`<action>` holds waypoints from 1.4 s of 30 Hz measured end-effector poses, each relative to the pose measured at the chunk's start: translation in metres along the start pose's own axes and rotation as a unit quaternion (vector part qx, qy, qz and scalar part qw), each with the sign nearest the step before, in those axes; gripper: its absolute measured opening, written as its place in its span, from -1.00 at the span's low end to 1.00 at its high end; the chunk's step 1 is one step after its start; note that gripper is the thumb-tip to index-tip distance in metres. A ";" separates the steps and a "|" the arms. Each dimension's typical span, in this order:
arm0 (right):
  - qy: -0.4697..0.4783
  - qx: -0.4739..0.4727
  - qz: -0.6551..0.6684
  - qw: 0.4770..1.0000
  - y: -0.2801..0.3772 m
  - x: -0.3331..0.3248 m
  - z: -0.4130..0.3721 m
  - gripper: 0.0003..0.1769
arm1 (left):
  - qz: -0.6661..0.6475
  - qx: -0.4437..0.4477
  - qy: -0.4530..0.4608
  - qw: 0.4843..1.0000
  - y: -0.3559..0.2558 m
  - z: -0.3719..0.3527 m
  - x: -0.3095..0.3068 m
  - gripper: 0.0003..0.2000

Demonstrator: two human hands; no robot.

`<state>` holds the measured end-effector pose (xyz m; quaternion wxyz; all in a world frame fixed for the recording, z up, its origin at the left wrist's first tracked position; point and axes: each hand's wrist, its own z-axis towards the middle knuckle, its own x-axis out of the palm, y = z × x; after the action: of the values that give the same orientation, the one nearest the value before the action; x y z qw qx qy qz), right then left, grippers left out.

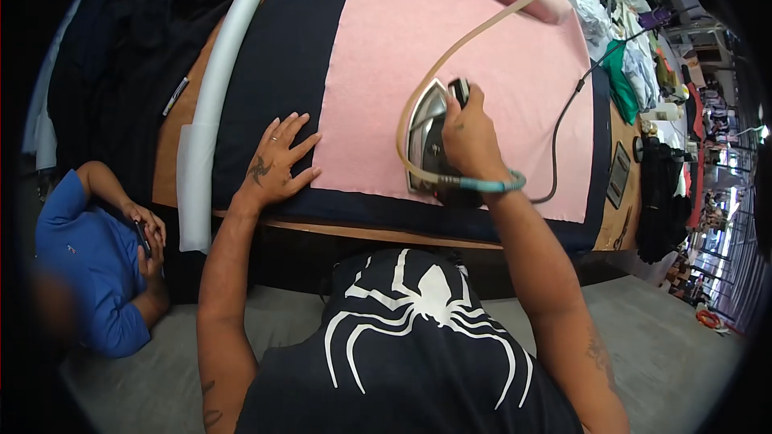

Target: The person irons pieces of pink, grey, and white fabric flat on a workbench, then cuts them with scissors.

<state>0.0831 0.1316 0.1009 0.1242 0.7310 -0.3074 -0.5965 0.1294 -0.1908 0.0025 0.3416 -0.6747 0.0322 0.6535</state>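
Observation:
My right hand (469, 138) is wrapped round the handle of a steam iron (425, 135), which rests on pink fabric (378, 56) near its front edge. A pale hose (474, 32) loops from the iron up over the cloth, and a dark cord (558, 133) runs off to the right. My left hand (281, 157) lies flat with fingers spread on the dark navy fabric (265, 72), its fingertips touching or close to the pink fabric's left edge. The navy layer extends under the pink piece.
A white roll (229, 72) runs along the table's left side, beside a marker pen (175, 96). At the right edge lie a dark flat tool (618, 175) and scissors (622, 229). A person in a blue shirt (96, 249) sits at left, holding a phone (144, 239).

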 end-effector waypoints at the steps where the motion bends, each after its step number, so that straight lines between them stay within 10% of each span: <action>1: 0.005 -0.002 0.003 1.000 -0.002 0.000 -0.007 -0.52 | 0.002 -0.001 0.011 1.000 0.000 0.002 -0.002 -0.41; 42: 0.111 -0.082 -0.024 0.990 0.025 -0.021 -0.017 -0.49 | -0.010 -0.003 -0.027 1.000 -0.003 -0.005 -0.001 -0.35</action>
<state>0.0897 0.1215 0.1358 0.2034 0.7872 -0.2241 -0.5373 0.1346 -0.1914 0.0040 0.3467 -0.6583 0.0148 0.6680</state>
